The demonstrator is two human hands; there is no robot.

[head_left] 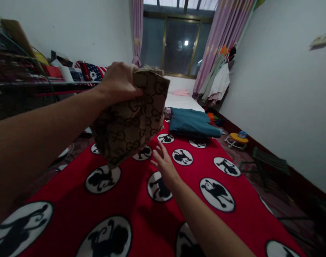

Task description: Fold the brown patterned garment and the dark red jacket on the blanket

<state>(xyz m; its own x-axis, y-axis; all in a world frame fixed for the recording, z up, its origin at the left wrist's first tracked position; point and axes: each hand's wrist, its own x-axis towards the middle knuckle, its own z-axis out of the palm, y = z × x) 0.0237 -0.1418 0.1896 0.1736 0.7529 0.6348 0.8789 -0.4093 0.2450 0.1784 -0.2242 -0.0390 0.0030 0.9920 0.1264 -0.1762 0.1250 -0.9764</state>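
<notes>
My left hand (120, 84) is closed on the upper edge of a folded tan cloth garment (135, 121) with a dark brown interlocking-letter pattern. It hangs tilted above the bed, and its exact kind is hard to tell. Below and right of it, my right hand (164, 162) is raised over the red blanket (136, 185), fingers apart and holding nothing. White circles with dark monkey figures cover the blanket. Farther back lies a folded teal garment (192, 121), with a small red-and-white patterned piece (167, 113) at its left end.
A cluttered shelf (72, 82) runs along the left wall. On the right floor stand a yellow-topped stool (238, 138) and a dark folding chair (271, 162). Clothes (219, 80) hang beside the window (180, 46). A pink folded cloth (181, 92) rests at the bed's far end.
</notes>
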